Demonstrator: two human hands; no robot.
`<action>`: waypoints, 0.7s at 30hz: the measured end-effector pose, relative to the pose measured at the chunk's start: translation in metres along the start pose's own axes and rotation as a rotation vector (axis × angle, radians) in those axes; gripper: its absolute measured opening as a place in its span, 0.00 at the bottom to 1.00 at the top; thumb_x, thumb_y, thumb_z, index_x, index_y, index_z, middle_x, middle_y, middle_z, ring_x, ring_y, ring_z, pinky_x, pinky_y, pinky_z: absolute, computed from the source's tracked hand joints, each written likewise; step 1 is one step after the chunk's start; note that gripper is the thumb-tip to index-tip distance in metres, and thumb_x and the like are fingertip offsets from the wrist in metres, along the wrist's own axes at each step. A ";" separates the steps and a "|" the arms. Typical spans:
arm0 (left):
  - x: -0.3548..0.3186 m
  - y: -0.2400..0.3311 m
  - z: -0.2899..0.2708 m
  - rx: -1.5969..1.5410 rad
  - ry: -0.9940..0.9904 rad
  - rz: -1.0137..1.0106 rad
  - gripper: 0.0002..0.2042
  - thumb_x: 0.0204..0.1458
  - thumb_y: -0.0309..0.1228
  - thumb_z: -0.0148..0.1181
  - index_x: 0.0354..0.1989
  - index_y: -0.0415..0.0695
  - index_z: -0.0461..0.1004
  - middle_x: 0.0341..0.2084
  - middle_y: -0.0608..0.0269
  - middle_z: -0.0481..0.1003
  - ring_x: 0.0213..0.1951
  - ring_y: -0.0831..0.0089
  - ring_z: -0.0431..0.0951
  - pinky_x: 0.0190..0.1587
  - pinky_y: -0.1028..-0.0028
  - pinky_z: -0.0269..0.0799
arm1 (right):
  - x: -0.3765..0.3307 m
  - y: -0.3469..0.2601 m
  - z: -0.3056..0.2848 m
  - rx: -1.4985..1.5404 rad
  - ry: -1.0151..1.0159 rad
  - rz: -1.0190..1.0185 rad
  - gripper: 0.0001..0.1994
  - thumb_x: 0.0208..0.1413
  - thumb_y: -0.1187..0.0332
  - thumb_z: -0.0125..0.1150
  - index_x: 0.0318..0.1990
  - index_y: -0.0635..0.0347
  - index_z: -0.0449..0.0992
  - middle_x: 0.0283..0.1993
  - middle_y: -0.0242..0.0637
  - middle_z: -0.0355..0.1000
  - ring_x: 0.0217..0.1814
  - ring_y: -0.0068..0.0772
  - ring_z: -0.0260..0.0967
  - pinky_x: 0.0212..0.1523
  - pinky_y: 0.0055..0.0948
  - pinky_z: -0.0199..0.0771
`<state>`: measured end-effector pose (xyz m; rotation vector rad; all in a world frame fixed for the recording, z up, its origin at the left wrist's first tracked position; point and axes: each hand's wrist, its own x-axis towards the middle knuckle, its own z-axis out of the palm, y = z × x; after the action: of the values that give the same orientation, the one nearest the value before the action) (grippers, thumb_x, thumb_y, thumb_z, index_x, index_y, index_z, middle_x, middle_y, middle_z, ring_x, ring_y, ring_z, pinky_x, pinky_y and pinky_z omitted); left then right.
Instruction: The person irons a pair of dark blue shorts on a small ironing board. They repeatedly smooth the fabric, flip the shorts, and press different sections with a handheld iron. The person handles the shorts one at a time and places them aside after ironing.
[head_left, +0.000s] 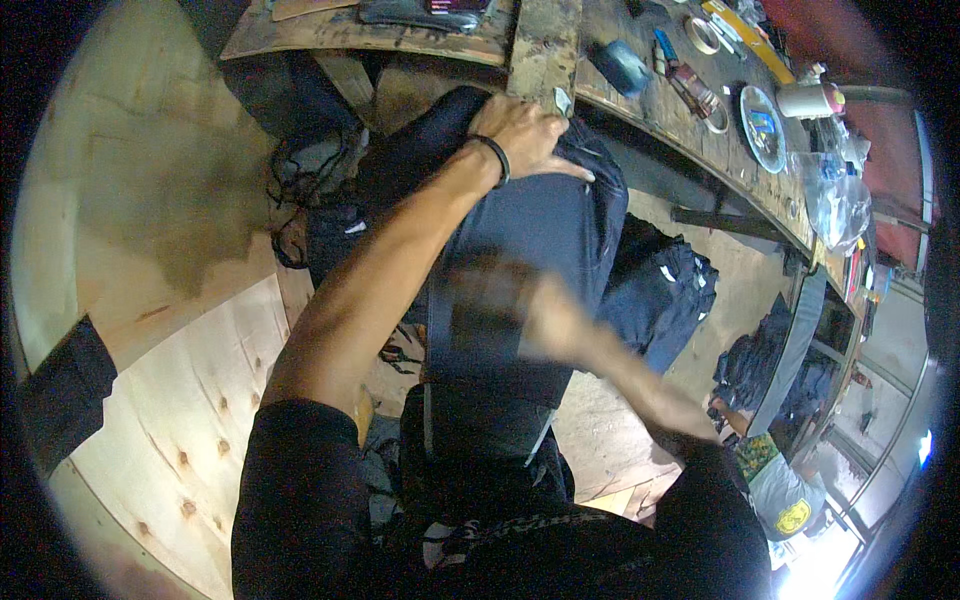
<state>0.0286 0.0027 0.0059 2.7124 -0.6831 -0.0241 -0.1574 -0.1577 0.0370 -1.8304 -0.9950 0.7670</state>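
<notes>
A dark navy piece of fabric [530,225] lies stretched lengthwise in front of me, from the wooden workbench down toward my lap. At its far end, my left hand [520,135] grips the cloth, fingers curled over it and thumb stretched to the right. A black band circles that wrist. Over the middle of the fabric, my right hand [555,315] is smeared by motion. A dark brownish blur [490,290] extends left from its fingers; I cannot tell what it is. The near part of the cloth shows a darker panel [490,420].
On the workbench [640,115] are a dark computer mouse [620,68], tape rolls [702,36], a round dish [763,130] and a clear plastic bag [838,205]. Folded dark garments [665,290] lie right of the fabric. A co-worker's hand [735,415] shows at far right.
</notes>
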 end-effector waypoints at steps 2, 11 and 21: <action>0.001 0.000 -0.001 -0.038 -0.081 -0.075 0.48 0.43 0.84 0.57 0.42 0.44 0.88 0.37 0.44 0.87 0.44 0.48 0.88 0.48 0.51 0.85 | -0.008 0.011 0.006 0.048 0.103 0.019 0.36 0.47 0.69 0.66 0.70 0.57 0.76 0.73 0.46 0.73 0.77 0.52 0.68 0.80 0.51 0.62; 0.000 0.004 0.001 0.012 0.028 -0.134 0.47 0.38 0.87 0.56 0.34 0.48 0.87 0.31 0.47 0.86 0.37 0.49 0.88 0.42 0.49 0.84 | -0.075 0.017 0.064 0.079 -0.008 0.007 0.38 0.43 0.57 0.68 0.68 0.55 0.80 0.75 0.43 0.72 0.79 0.45 0.66 0.84 0.55 0.55; 0.003 0.009 -0.009 0.081 -0.068 -0.172 0.48 0.40 0.85 0.58 0.37 0.44 0.88 0.36 0.43 0.87 0.40 0.48 0.89 0.46 0.51 0.85 | -0.057 0.005 0.021 0.113 0.137 -0.057 0.28 0.60 0.62 0.59 0.69 0.52 0.79 0.76 0.43 0.70 0.79 0.45 0.66 0.82 0.47 0.58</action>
<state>0.0280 -0.0033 0.0179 2.8525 -0.4763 -0.1333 -0.2005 -0.2003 0.0299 -1.7252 -0.8936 0.6414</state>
